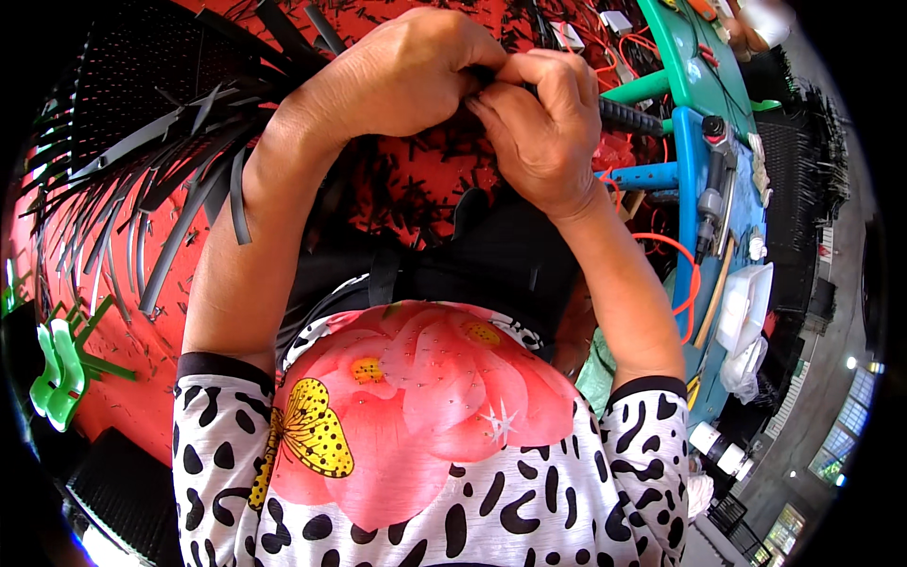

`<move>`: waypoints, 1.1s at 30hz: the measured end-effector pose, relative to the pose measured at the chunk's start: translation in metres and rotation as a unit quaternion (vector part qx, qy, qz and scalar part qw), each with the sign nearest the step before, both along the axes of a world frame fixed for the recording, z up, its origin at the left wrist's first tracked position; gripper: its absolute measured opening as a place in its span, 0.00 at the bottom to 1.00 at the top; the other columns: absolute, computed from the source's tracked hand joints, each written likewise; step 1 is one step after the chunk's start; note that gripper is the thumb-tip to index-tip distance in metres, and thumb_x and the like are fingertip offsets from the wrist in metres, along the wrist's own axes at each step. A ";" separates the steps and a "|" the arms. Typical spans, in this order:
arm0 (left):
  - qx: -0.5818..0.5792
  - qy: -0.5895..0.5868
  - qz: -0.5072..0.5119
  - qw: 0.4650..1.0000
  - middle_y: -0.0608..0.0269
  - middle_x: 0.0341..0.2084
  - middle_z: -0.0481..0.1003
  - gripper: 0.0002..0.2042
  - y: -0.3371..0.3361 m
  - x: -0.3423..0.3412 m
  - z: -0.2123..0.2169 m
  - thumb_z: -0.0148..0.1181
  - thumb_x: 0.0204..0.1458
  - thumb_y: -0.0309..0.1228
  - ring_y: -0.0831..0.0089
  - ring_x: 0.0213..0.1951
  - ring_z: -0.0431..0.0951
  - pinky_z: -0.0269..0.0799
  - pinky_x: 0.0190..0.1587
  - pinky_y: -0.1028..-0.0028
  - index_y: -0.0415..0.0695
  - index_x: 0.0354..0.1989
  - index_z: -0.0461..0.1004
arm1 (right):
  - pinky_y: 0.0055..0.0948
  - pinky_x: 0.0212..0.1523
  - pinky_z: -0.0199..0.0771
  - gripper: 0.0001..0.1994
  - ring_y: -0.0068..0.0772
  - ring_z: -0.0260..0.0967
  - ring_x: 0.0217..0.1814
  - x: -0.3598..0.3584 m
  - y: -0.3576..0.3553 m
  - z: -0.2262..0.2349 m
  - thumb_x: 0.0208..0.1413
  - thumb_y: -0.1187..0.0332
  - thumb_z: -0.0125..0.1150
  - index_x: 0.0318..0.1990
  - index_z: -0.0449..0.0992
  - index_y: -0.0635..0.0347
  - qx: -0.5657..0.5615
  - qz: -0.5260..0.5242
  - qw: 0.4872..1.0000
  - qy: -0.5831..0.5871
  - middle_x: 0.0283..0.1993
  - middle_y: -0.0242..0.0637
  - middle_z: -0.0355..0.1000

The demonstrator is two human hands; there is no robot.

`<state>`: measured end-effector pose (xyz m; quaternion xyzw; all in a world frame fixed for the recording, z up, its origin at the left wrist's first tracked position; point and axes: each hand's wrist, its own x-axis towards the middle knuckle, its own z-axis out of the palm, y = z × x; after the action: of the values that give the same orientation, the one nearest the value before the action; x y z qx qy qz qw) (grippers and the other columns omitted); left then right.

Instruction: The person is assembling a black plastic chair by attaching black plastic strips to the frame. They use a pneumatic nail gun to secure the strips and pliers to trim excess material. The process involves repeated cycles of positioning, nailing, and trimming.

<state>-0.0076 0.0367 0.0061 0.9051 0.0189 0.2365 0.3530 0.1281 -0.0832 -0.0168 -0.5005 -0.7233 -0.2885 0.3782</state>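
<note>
Two hands meet above the red floor (94,397). Left hand (406,76) pinched closed on a small black piece, mostly hidden between the fingers. Right hand (543,128) wrapped around one black-handled tool (628,118). Many black strips (170,217) lie left, uncountable. One green worktop (690,76) right.

Black-handled tool (628,117) lies level, its tip hidden by fingers

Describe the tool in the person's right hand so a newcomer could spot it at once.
Start at the green and blue bench on the right, then move left to the two hands meeting at top centre. The right hand grips a tool with a black ribbed handle that sticks out towards the bench, unlike the flat black strips lying left.
</note>
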 end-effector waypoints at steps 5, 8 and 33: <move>0.006 -0.008 -0.014 1.000 0.52 0.28 0.75 0.10 0.002 0.002 0.003 0.57 0.40 0.16 0.56 0.32 0.76 0.71 0.37 0.68 0.34 0.33 0.73 | 0.35 0.44 0.62 0.10 0.34 0.66 0.41 -0.003 -0.002 0.000 0.35 0.71 0.69 0.28 0.74 0.54 -0.008 -0.014 1.000 0.011 0.38 0.28 0.69; 0.016 0.004 -0.005 1.000 0.51 0.28 0.75 0.09 0.005 0.002 0.003 0.57 0.40 0.16 0.56 0.32 0.76 0.71 0.36 0.67 0.34 0.33 0.73 | 0.35 0.43 0.62 0.10 0.34 0.66 0.41 0.002 0.003 -0.003 0.36 0.72 0.68 0.28 0.74 0.55 0.004 -0.007 1.000 -0.007 0.38 0.28 0.69; 0.162 0.013 0.165 0.973 0.56 0.27 0.73 0.08 -0.033 -0.011 -0.007 0.63 0.42 0.29 0.55 0.35 0.76 0.72 0.34 0.60 0.39 0.28 0.72 | 0.27 0.24 0.67 0.08 0.33 0.67 0.21 0.001 -0.003 0.041 0.47 0.77 0.67 0.26 0.70 0.63 -0.141 0.060 0.966 0.207 0.22 0.38 0.69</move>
<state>-0.0185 0.0040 -0.0013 0.9374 0.1344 0.2798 0.1577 0.1293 -0.0861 0.0241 -0.5535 -0.6912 -0.0505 0.4619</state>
